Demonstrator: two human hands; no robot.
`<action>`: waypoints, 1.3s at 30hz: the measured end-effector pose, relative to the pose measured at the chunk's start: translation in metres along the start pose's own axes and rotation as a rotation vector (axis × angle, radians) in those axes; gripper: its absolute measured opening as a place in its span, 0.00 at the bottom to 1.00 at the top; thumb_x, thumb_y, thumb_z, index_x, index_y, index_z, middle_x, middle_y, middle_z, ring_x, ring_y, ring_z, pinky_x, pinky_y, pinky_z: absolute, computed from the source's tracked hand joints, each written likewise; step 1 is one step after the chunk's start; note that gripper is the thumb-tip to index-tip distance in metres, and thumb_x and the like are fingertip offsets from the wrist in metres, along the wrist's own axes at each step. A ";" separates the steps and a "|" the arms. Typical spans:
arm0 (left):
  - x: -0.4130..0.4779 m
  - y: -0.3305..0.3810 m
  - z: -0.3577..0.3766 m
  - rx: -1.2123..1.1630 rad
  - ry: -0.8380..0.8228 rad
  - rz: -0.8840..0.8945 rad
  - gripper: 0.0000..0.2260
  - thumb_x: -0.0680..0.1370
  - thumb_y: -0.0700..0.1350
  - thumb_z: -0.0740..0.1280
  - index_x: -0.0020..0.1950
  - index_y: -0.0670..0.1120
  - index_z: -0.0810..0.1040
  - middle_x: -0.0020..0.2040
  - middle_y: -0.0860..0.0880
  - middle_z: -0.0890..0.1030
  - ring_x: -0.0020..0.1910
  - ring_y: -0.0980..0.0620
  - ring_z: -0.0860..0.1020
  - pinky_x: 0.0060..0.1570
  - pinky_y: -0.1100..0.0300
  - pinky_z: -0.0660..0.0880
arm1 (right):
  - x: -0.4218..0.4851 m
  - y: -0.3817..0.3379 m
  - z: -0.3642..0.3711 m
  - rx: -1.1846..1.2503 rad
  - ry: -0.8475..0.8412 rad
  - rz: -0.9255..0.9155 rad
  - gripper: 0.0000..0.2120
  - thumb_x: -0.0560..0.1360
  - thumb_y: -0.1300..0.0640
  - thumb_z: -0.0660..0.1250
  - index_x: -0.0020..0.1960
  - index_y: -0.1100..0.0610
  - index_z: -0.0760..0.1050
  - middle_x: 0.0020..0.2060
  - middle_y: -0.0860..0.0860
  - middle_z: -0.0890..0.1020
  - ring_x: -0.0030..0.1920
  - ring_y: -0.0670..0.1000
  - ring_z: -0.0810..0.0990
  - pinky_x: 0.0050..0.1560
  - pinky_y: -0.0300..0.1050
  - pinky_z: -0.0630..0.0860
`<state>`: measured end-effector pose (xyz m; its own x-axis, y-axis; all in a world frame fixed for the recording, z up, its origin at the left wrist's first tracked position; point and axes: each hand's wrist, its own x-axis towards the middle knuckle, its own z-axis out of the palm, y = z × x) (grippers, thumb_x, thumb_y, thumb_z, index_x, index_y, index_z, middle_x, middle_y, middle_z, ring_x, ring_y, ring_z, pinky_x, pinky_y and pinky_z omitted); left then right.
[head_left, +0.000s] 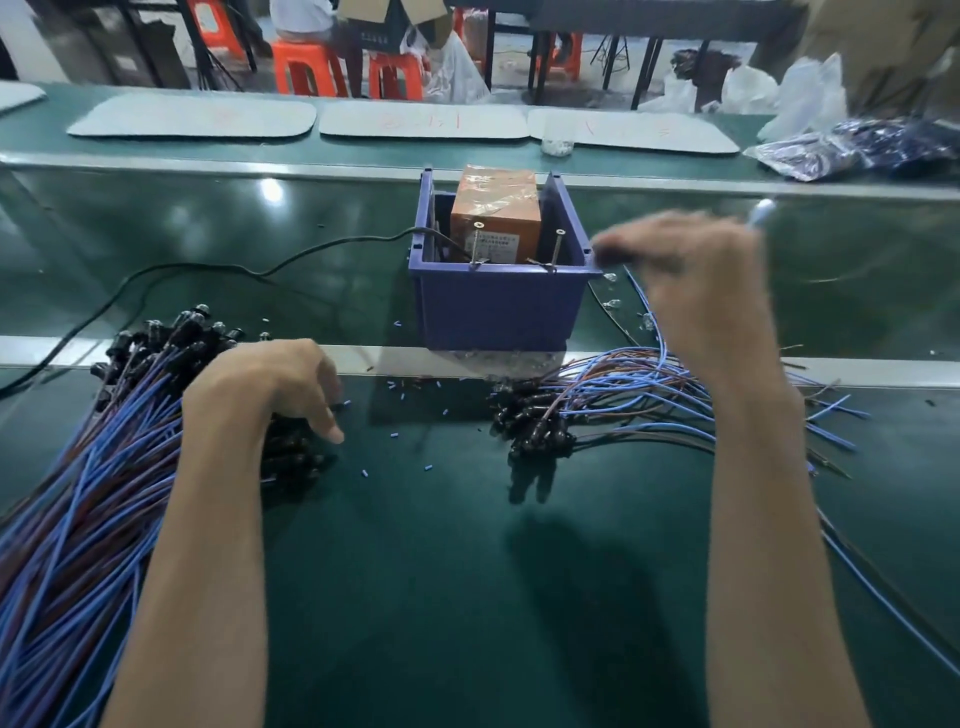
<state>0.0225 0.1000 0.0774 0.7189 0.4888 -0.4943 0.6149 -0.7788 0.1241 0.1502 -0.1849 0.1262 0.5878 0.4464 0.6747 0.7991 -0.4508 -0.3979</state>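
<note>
The right hand (691, 270) hovers just right of the bin (498, 306), fingertips pinching the dark end of 1 wire (613, 253), blurred, beside the bin's near right corner; the wire trails back toward the person. The left hand (275, 384), left of the bin, curls over a bundle (104, 467) on the tabletop (441, 571); whether it grips anything I cannot tell. The right hand is nearer the bin.

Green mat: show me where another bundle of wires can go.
Best patch: the near middle of the green mat, between the wire pile on the left and the wire bundle on the right. Also the belt left of the blue bin, though a black cable crosses it. Crowded: around the left hand and the right hand.
</note>
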 end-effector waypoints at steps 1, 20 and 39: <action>0.001 -0.001 0.002 -0.015 -0.011 0.010 0.16 0.63 0.45 0.81 0.47 0.52 0.80 0.49 0.51 0.83 0.51 0.49 0.79 0.58 0.56 0.74 | -0.004 -0.001 0.009 0.040 -0.238 0.085 0.15 0.73 0.71 0.66 0.48 0.54 0.85 0.45 0.50 0.86 0.46 0.50 0.84 0.56 0.42 0.76; 0.003 -0.006 0.009 -0.169 0.243 -0.132 0.09 0.65 0.43 0.79 0.36 0.53 0.82 0.46 0.50 0.83 0.52 0.47 0.79 0.58 0.52 0.75 | -0.021 0.031 0.035 0.017 -0.857 0.487 0.09 0.69 0.60 0.76 0.48 0.51 0.84 0.37 0.43 0.83 0.43 0.44 0.82 0.40 0.28 0.72; -0.071 0.119 0.000 -1.092 0.563 0.928 0.10 0.73 0.35 0.72 0.43 0.49 0.77 0.42 0.52 0.84 0.42 0.58 0.82 0.44 0.65 0.77 | -0.012 -0.018 0.031 0.740 -0.798 0.300 0.08 0.75 0.65 0.68 0.53 0.56 0.80 0.40 0.42 0.84 0.42 0.42 0.81 0.49 0.35 0.76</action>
<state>0.0443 -0.0275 0.1270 0.8415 0.2864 0.4582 -0.3541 -0.3480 0.8680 0.1327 -0.1580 0.1066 0.4693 0.8830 0.0048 0.3345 -0.1727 -0.9264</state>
